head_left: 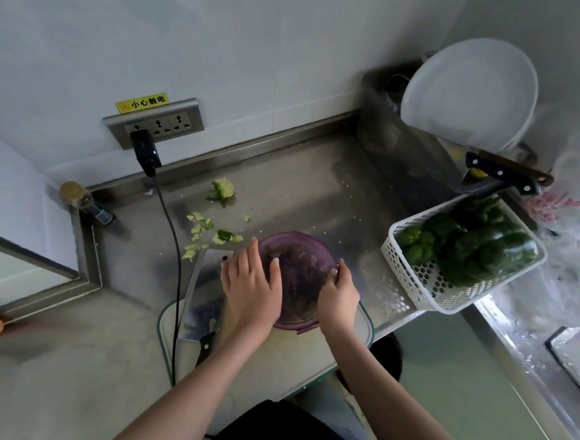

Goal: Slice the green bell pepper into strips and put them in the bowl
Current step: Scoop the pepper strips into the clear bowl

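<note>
A purple bowl (300, 275) stands on the far end of the glass cutting board (360, 322). My left hand (251, 286) holds its left rim, thumb inside the bowl and fingers along the outside. My right hand (338, 297) grips the right rim with curled fingers. I see no pepper strips in the bowl, only a few small specks. Whole green bell peppers (468, 246) fill a white basket (411, 280) to the right. A cleaver (200, 303) lies flat on the board's left side, handle toward me.
Pepper core and pale scraps (222, 189) are scattered on the steel counter behind the bowl. A black cable (173, 246) runs from the wall socket past the board's left edge. A second knife (504, 171) and white plates (469, 91) sit on the rack at back right.
</note>
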The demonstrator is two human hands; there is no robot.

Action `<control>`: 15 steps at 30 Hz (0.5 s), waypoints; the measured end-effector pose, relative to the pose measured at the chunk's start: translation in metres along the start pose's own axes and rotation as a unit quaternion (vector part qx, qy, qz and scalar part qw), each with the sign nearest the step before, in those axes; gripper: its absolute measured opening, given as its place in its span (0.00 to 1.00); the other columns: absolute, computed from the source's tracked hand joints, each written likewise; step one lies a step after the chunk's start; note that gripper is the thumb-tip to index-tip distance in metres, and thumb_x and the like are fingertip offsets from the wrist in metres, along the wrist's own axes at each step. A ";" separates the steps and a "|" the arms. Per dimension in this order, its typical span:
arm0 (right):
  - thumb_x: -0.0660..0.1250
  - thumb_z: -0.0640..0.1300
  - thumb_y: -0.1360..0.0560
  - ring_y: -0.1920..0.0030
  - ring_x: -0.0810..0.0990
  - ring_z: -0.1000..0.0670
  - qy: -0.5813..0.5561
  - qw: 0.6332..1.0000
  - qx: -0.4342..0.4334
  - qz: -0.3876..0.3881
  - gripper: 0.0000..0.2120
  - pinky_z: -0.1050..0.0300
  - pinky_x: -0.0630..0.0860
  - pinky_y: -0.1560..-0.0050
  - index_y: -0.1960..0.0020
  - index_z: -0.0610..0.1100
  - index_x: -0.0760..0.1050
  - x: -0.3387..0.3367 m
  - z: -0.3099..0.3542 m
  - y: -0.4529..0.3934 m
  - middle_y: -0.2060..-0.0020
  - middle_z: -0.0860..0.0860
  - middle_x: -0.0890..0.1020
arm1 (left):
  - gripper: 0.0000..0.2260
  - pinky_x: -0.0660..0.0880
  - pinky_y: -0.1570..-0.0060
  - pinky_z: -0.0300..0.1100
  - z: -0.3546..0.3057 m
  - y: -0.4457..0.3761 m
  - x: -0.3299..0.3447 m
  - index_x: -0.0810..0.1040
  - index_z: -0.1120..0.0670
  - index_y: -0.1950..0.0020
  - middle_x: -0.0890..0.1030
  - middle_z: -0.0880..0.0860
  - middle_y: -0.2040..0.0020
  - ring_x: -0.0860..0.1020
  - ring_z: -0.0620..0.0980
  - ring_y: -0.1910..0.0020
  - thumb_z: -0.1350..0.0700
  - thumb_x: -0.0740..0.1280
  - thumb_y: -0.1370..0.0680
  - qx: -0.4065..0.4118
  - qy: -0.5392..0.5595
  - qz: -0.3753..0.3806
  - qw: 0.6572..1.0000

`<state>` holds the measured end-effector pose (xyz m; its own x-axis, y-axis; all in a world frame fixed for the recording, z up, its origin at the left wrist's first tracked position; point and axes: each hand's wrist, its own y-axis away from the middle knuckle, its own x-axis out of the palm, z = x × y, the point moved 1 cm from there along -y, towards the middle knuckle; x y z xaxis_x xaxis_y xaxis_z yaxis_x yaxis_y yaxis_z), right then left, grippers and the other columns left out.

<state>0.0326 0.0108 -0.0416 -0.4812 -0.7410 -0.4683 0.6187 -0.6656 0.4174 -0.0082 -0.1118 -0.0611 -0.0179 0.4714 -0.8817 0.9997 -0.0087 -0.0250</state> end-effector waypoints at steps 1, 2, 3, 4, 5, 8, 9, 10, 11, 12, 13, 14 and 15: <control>0.51 0.46 0.18 0.29 0.65 0.45 0.028 0.999 -0.006 0.020 0.22 0.49 0.60 0.28 0.24 0.47 0.58 -0.002 0.001 -0.003 0.29 0.46 0.68 | 0.28 0.60 0.31 0.57 -0.001 0.001 -0.001 0.65 0.55 0.27 0.70 0.55 0.30 0.68 0.57 0.32 0.41 0.47 0.21 -0.008 0.006 0.003 1.000; 0.51 0.45 0.18 0.28 0.63 0.44 0.077 0.996 -0.017 0.036 0.22 0.45 0.57 0.27 0.24 0.48 0.56 -0.004 0.003 -0.007 0.29 0.46 0.68 | 0.28 0.59 0.31 0.58 0.000 0.002 -0.003 0.64 0.54 0.27 0.70 0.55 0.30 0.67 0.56 0.31 0.41 0.47 0.21 -0.017 0.011 0.008 1.000; 0.50 0.45 0.18 0.27 0.62 0.44 0.130 0.990 -0.037 0.041 0.23 0.43 0.55 0.27 0.24 0.49 0.55 -0.008 0.007 -0.012 0.29 0.47 0.68 | 0.28 0.58 0.30 0.58 0.001 0.001 -0.007 0.65 0.54 0.27 0.70 0.54 0.30 0.66 0.56 0.31 0.41 0.47 0.21 -0.025 0.014 0.010 1.000; 0.51 0.46 0.19 0.28 0.63 0.44 0.168 0.983 -0.073 0.032 0.22 0.41 0.55 0.28 0.25 0.50 0.57 -0.012 0.013 -0.017 0.29 0.47 0.69 | 0.27 0.58 0.31 0.57 0.004 -0.001 -0.012 0.67 0.54 0.29 0.72 0.54 0.32 0.67 0.56 0.32 0.41 0.47 0.21 -0.026 0.018 0.003 1.000; 0.52 0.47 0.19 0.30 0.66 0.45 0.183 0.976 -0.120 0.020 0.21 0.42 0.57 0.29 0.26 0.50 0.60 -0.014 0.023 -0.023 0.31 0.48 0.70 | 0.25 0.60 0.32 0.56 0.006 -0.006 -0.016 0.69 0.54 0.31 0.74 0.55 0.34 0.69 0.56 0.33 0.43 0.49 0.20 -0.019 0.026 -0.006 0.999; 0.52 0.51 0.19 0.34 0.70 0.45 0.240 0.946 -0.206 0.070 0.17 0.46 0.62 0.35 0.33 0.50 0.68 0.000 0.049 -0.046 0.35 0.48 0.74 | 0.18 0.68 0.38 0.54 0.011 -0.020 -0.018 0.71 0.59 0.34 0.76 0.58 0.38 0.72 0.58 0.38 0.51 0.55 0.18 0.013 0.083 0.012 0.996; 0.50 0.53 0.19 0.36 0.71 0.43 0.278 0.933 -0.208 0.100 0.17 0.46 0.63 0.37 0.36 0.49 0.71 0.008 0.053 -0.052 0.38 0.46 0.76 | 0.17 0.71 0.40 0.54 0.011 -0.022 -0.015 0.71 0.60 0.34 0.76 0.59 0.39 0.73 0.58 0.39 0.52 0.55 0.18 0.028 0.087 0.023 0.996; 0.49 0.55 0.19 0.38 0.72 0.42 0.318 0.916 -0.211 0.121 0.18 0.45 0.64 0.39 0.40 0.48 0.72 0.016 0.053 -0.056 0.41 0.45 0.77 | 0.17 0.72 0.42 0.54 0.010 -0.021 -0.011 0.71 0.62 0.35 0.76 0.60 0.40 0.74 0.59 0.41 0.53 0.54 0.18 0.041 0.082 0.027 0.995; 0.48 0.56 0.19 0.39 0.72 0.41 0.350 0.901 -0.221 0.126 0.19 0.44 0.65 0.40 0.43 0.47 0.72 0.022 0.051 -0.057 0.43 0.44 0.78 | 0.18 0.74 0.45 0.54 0.009 -0.019 -0.009 0.72 0.62 0.36 0.77 0.60 0.42 0.75 0.59 0.43 0.53 0.53 0.18 0.047 0.076 0.027 0.996; 0.47 0.56 0.18 0.41 0.72 0.40 0.369 0.891 -0.239 0.117 0.19 0.43 0.67 0.41 0.45 0.47 0.72 0.026 0.048 -0.057 0.45 0.44 0.78 | 0.19 0.75 0.47 0.53 0.007 -0.016 -0.008 0.72 0.63 0.37 0.77 0.61 0.43 0.76 0.59 0.44 0.52 0.52 0.18 0.048 0.072 0.024 0.996; 0.47 0.56 0.18 0.42 0.73 0.40 0.377 0.884 -0.258 0.101 0.18 0.43 0.68 0.41 0.46 0.47 0.71 0.028 0.046 -0.056 0.45 0.45 0.79 | 0.20 0.76 0.49 0.52 0.004 -0.015 -0.008 0.72 0.63 0.37 0.78 0.61 0.44 0.77 0.59 0.46 0.52 0.50 0.18 0.046 0.069 0.018 0.996; 0.47 0.55 0.18 0.42 0.73 0.41 0.380 0.880 -0.268 0.093 0.18 0.43 0.68 0.41 0.47 0.47 0.71 0.029 0.044 -0.057 0.45 0.45 0.79 | 0.20 0.77 0.50 0.52 0.003 -0.015 -0.009 0.72 0.63 0.38 0.78 0.61 0.44 0.77 0.59 0.47 0.52 0.50 0.19 0.042 0.066 0.014 0.997; 0.47 0.55 0.18 0.42 0.72 0.41 0.380 0.880 -0.269 0.094 0.18 0.43 0.68 0.41 0.47 0.47 0.71 0.029 0.043 -0.057 0.45 0.46 0.79 | 0.20 0.77 0.51 0.51 0.002 -0.015 -0.009 0.72 0.63 0.39 0.78 0.61 0.45 0.77 0.59 0.47 0.52 0.49 0.19 0.036 0.064 0.012 0.997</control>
<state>-0.0438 0.0235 -0.0456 0.0888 -0.4230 -0.9018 0.9459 -0.2478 0.2094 -0.0235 -0.1180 -0.0535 0.0141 0.5790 -0.8152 0.9957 -0.0827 -0.0416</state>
